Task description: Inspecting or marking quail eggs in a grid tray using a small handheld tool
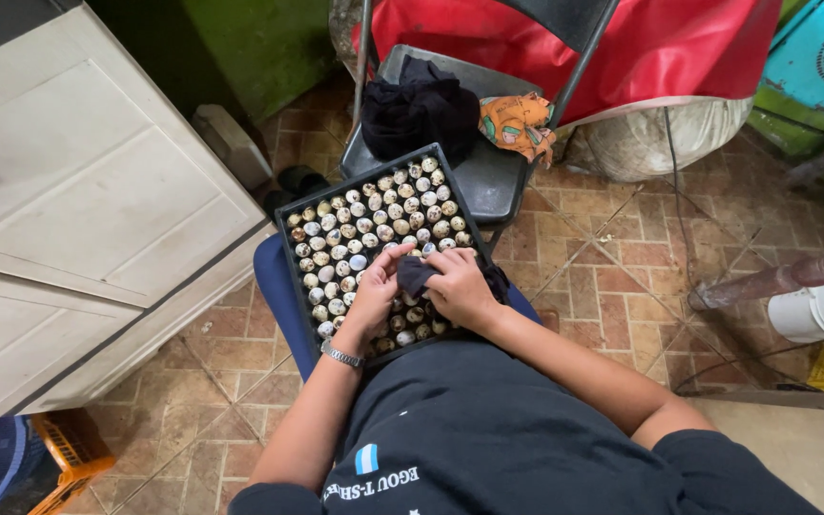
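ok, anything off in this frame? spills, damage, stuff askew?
Nothing stands out. The black tray of speckled eggs sits level on the lap; no broken eggs visible. Right hand holds a dark cloth; left hand rests on the eggs.

Speckled eggs (366, 229) lay in a matt black plastic tray (290, 250).
The dark cloth (415, 273) looked soft; the wristwatch (342, 357) was shiny metal.

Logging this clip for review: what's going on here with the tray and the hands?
A seated person has a black tray of small speckled eggs in front of them, resting on a blue seat. The right hand holds a dark cloth over the eggs, while the left hand, a metal watch at its wrist, rests on the eggs beside it. A folding chair with dark clothing stands behind the tray.
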